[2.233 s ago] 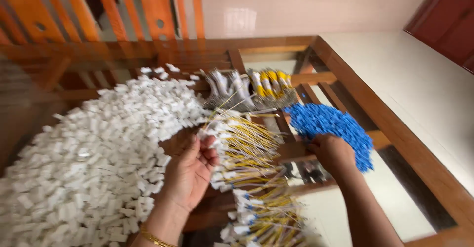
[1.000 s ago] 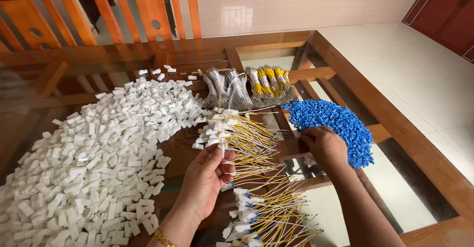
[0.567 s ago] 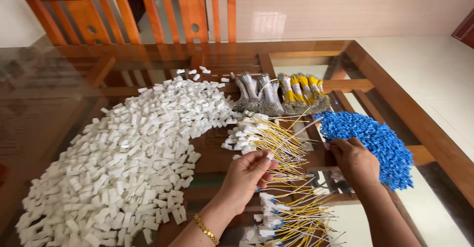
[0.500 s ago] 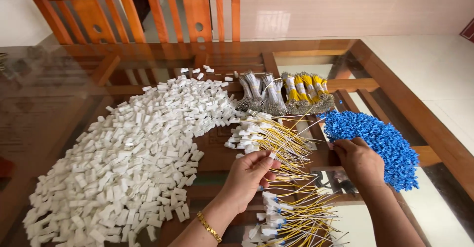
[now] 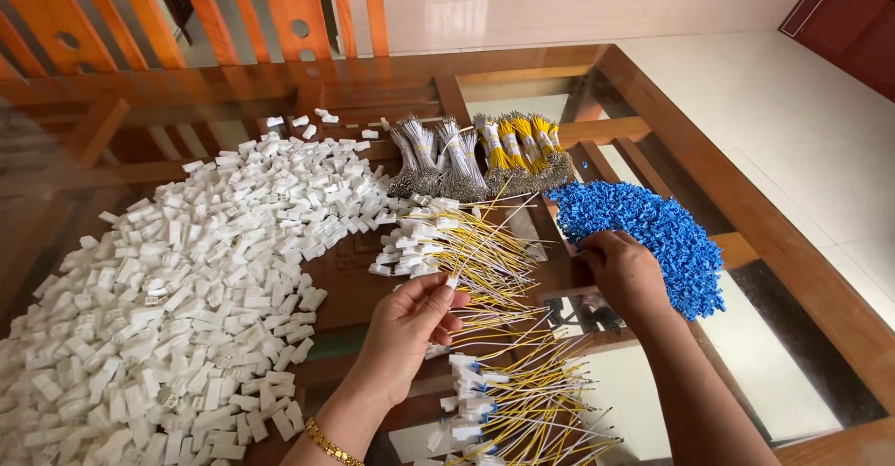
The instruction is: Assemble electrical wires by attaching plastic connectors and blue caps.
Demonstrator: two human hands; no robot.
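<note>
I cannot see the right hand's (image 5: 623,275) fingertips; they are buried in the blue pile (image 5: 653,233). The white pile (image 5: 168,308) is cut off at the left and bottom edges. The left hand's (image 5: 406,331) pinched item is too small to identify.

Yellow wire (image 5: 485,242) pinched at white connector end; blue connectors (image 5: 653,233) heaped beside

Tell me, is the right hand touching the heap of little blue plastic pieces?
Touching. The head view shows the right hand resting its fingers on the near edge of the heap of small blue plastic pieces, no gap between them.
</note>
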